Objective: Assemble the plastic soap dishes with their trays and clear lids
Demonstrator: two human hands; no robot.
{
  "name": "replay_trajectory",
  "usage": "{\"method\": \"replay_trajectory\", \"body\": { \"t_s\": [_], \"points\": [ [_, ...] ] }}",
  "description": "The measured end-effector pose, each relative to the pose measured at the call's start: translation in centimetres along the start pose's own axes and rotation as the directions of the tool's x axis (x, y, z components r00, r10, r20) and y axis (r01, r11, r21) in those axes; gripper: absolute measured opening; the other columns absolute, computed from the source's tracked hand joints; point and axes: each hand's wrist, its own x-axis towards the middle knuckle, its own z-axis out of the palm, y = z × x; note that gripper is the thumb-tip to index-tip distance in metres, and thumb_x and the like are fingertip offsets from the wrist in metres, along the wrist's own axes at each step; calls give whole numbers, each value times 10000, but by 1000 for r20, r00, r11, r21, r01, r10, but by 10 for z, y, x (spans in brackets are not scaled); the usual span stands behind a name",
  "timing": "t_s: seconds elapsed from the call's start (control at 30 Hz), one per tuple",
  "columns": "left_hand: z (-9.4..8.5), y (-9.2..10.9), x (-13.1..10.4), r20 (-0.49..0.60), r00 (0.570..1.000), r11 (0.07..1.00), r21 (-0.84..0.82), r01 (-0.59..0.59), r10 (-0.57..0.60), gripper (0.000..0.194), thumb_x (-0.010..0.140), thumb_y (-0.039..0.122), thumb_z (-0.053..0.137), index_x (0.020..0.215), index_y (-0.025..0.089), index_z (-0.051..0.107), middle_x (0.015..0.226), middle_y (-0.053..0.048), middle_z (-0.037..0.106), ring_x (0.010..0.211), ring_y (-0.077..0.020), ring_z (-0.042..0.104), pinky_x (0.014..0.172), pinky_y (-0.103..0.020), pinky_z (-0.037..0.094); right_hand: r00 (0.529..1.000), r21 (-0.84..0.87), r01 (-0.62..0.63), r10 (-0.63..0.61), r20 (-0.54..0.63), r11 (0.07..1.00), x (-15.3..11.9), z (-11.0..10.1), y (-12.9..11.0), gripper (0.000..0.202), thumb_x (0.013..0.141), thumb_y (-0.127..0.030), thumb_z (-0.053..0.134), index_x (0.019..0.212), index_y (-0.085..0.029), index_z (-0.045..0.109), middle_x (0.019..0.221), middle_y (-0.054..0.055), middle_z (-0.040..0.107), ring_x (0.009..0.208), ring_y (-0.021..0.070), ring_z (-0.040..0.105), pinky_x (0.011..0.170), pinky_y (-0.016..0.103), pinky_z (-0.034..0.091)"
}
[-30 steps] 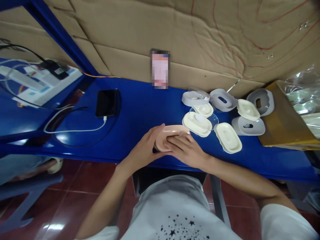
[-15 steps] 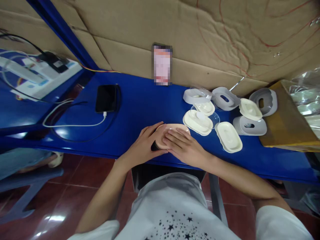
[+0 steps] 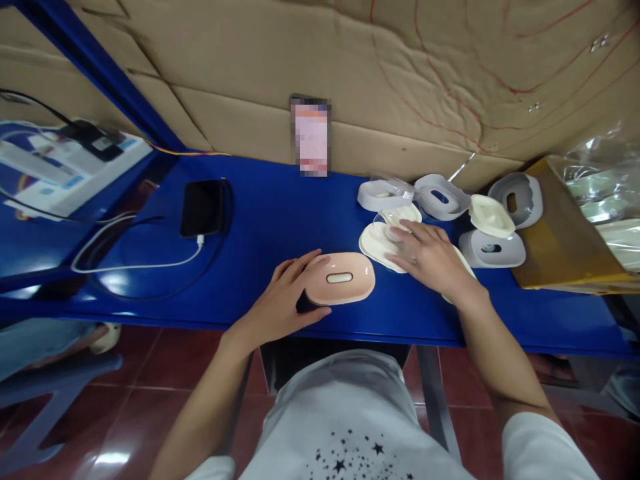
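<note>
Far left on the blue table [image 3: 280,200], a black phone [image 3: 201,207] lying face up with a white cable [image 3: 145,265] plugged in; further along, an upright phone [image 3: 310,137] propped against the cardboard backing. Near the front edge, left hand [image 3: 283,303] curled around the left end of a pink oval case [image 3: 341,279], lid on and seemingly closed, resting flat on the table. Just beside it, right hand [image 3: 429,257] spread wide, fingers laid on a cream oval lid [image 3: 376,241], holding nothing yet. Further right, grey bases [image 3: 493,249] and more cream lids [image 3: 490,215] lying loose and unpaired, then a brown box [image 3: 560,233]. By the look of it, one piece assembled, several left to pair.
</note>
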Motion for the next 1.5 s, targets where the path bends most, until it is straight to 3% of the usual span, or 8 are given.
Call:
{"method": "replay_trajectory", "body": {
  "t_s": [0.23,0.4,0.63,0.83,1.03,1.23,1.37,1.5],
  "points": [
    [-1,2,-1,-19,999,995,-95,31,-33,842,1015,484,734,1702,377,259,1731,-86,415,1596,-342,403,1302,-549,380,937,507,-98,250,-242,857,-4,-21,-12,396,1108,-492,557,1448,-307,642,1130,71,803,1004,285,781,927,479,627],
    [1,1,-2,-27,999,982,-187,28,-34,965,908,498,847,1694,347,310,1708,-87,466,1560,-365,465,1280,-550,432,968,832,-198,236,84,517,2,-10,-47,412,1110,-579,523,1406,-330,665,1054,28,758,695,161,714,660,339,625],
    [2,0,-1,-24,999,984,-177,26,-30,943,932,600,807,1697,346,319,1706,-101,472,1559,-371,474,1293,-561,413,997,700,-72,81,21,710,7,22,-56,457,1141,-520,455,1511,-319,632,1510,108,663,1426,278,616,1208,514,510],
    [6,-2,-2,-56,997,968,-250,35,-50,1153,898,628,838,1748,352,108,1756,-131,386,1588,-373,442,1307,-581,392,957,427,195,-266,113,883,0,20,-70,949,939,-617,784,1729,-335,339,1760,139,398,1619,393,383,1288,659,365],
    [2,-1,-1,-24,1000,968,-250,6,-13,990,928,590,820,1714,389,252,1731,-99,422,1594,-355,425,1312,-573,386,902,391,360,-422,85,847,2,20,-67,660,1023,-456,724,1636,-329,516,1750,108,427,1624,346,392,1288,623,384],
    [0,-2,0,-10,1000,965,-264,-3,0,906,924,589,822,1681,398,363,1694,-87,460,1574,-358,441,1302,-587,399,901,377,368,-426,80,850,4,29,-72,617,1015,-457,710,1601,-338,560,1747,79,436,1630,332,387,1305,607,388],
    [-5,1,-2,-14,1000,966,-259,0,-3,795,946,600,792,1632,404,443,1670,-79,464,1554,-345,470,1285,-558,435,905,455,345,-420,71,821,7,27,-67,817,1025,-649,630,1720,-324,350,1804,103,317,1665,351,306,1317,622,338],
    [-19,-12,-9,-88,991,985,-154,82,-96,730,966,592,762,1594,356,473,1618,-89,498,1516,-341,513,1277,-544,443,981,386,177,-195,7,905,10,14,-35,637,1124,-563,440,1704,-309,379,1719,116,475,1597,330,433,1288,591,356]
  ]
}}
